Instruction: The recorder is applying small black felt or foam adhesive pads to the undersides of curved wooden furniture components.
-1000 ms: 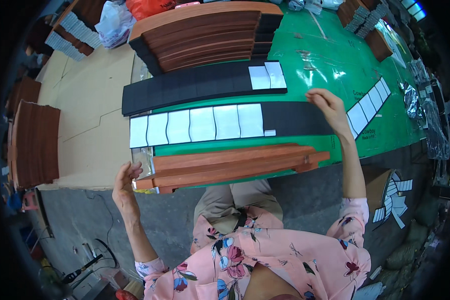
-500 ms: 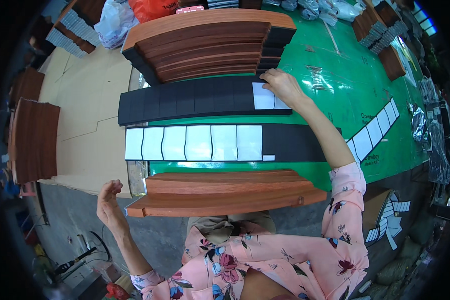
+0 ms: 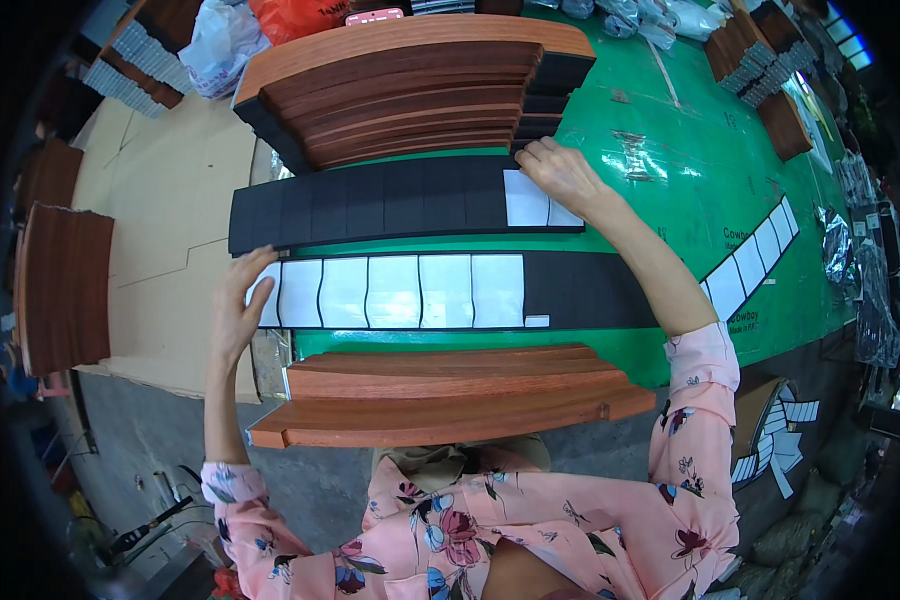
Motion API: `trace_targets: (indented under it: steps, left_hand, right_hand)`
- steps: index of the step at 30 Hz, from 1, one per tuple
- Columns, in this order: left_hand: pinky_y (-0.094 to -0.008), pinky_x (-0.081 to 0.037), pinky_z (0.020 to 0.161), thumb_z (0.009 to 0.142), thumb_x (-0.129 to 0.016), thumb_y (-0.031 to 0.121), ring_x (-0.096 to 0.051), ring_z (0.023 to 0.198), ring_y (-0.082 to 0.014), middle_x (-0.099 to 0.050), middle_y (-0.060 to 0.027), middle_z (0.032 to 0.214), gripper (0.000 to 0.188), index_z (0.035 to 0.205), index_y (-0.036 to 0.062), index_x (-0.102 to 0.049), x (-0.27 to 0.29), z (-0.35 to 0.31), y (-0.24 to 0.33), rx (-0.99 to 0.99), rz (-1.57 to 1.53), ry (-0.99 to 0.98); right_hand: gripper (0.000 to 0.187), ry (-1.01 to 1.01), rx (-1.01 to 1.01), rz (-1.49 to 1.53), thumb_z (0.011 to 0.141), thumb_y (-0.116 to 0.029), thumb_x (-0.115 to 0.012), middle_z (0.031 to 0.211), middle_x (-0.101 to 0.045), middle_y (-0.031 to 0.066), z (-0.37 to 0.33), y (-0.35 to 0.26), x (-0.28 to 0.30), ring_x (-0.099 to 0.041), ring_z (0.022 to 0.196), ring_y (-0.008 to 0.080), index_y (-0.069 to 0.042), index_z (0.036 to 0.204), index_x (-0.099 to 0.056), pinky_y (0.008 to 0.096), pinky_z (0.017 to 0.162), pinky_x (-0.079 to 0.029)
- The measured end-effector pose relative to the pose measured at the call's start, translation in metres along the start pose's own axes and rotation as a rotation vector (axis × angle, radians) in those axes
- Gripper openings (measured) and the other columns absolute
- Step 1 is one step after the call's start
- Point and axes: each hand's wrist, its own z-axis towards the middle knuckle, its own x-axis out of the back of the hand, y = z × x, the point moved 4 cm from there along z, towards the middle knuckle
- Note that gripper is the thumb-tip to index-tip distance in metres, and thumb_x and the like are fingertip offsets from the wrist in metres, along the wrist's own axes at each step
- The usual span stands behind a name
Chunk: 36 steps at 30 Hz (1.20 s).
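Two white patches (image 3: 526,200) on far, long black strip (image 3: 365,202); left grip (image 3: 235,312) spread, right grip (image 3: 567,178) cannot tell

Ends and edges lost behind hands, forearm and rim.
The left hand (image 3: 238,305) covers the left end of the near black strip (image 3: 590,290); the right forearm (image 3: 660,265) hides most of its other end. The right hand (image 3: 567,178) overlaps the white panels (image 3: 526,198) on the far strip (image 3: 370,200), its grip unclear. The top edge crops the orange bag (image 3: 295,15); plastic packets (image 3: 875,320) blur rightward.
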Motion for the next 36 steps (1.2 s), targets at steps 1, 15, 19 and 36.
trace_targets:
  steps: [1, 15, 19, 36]
  left_hand:
    - [-0.0370, -0.038, 0.093, 0.086, -0.055, 0.014, -0.051, 0.111, -0.0282, -0.056, -0.0127, 0.120, 0.029, 0.112, 0.0028, -0.058, -0.008, 0.009, 0.000, -0.148, 0.176, -0.027]
    - [-0.0363, -0.041, 0.090, 0.082, -0.058, 0.012, -0.053, 0.106, -0.0258, -0.057, -0.0085, 0.119, 0.026, 0.107, 0.0032, -0.062, -0.038, 0.022, -0.005, -0.115, 0.339, -0.033]
    - [-0.0362, -0.041, 0.090, 0.082, -0.058, 0.012, -0.053, 0.106, -0.0249, -0.057, -0.0078, 0.118, 0.026, 0.106, 0.0035, -0.062, -0.039, 0.021, -0.002, -0.115, 0.329, -0.008]
    - [-0.0369, -0.041, 0.092, 0.082, -0.059, 0.012, -0.053, 0.107, -0.0239, -0.057, -0.0068, 0.117, 0.026, 0.106, 0.0035, -0.062, -0.039, 0.018, -0.006, -0.115, 0.312, 0.024]
  right_hand:
    - [0.015, 0.018, 0.049, -0.041, 0.068, -0.005, -0.057, 0.078, -0.059, 0.0095, 0.000, -0.002, 0.002, -0.058, 0.077, 0.0220, 0.000, 0.082, -0.061, 0.0306, 0.062, -0.052]
    - [0.013, 0.065, -0.135, -0.023, 0.068, -0.001, -0.055, 0.074, -0.059, 0.0105, 0.000, -0.002, -0.004, -0.060, 0.072, 0.0246, -0.001, 0.080, -0.060, 0.0338, 0.060, -0.052]
    - [0.008, 0.189, -0.305, 0.099, 0.071, -0.001, -0.056, 0.075, -0.062, 0.0121, -0.004, -0.001, -0.004, -0.062, 0.071, 0.0277, -0.003, 0.078, -0.061, 0.0372, 0.062, -0.052]
    - [0.013, 0.305, -0.675, 0.423, 0.080, -0.008, -0.055, 0.082, -0.064, 0.0176, -0.009, 0.004, 0.000, -0.062, 0.076, 0.0336, -0.001, 0.087, -0.064, 0.0378, 0.067, -0.050]
